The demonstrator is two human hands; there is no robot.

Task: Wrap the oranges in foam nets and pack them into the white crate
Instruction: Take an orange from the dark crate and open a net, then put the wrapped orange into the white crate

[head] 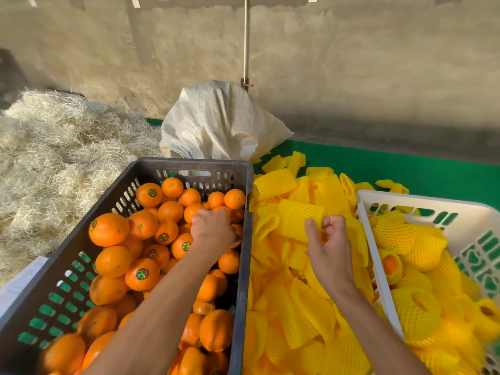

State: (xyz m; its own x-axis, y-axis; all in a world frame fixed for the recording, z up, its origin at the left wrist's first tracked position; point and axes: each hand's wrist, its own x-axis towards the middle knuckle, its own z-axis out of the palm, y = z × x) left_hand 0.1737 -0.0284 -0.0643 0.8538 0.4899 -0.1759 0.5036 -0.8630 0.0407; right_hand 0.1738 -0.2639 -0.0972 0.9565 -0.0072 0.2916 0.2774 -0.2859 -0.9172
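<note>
A dark grey crate [244, 255] on the left is full of loose oranges [113, 261], many with round stickers. My left hand [212, 228] reaches into it and curls over an orange near the crate's right wall; the fruit is mostly hidden under the hand. In the middle lies a heap of yellow foam nets [300, 307]. My right hand [328, 244] hovers over that heap and pinches the edge of one foam net [299, 220]. The white crate [422, 205] on the right holds several net-wrapped oranges [405, 234].
A white woven sack [219, 123] stands behind the grey crate. Straw [54, 147] is piled at the left. The green surface [419, 171] shows behind the nets, with a concrete wall beyond. A sheet of paper [19, 282] lies at the far left edge.
</note>
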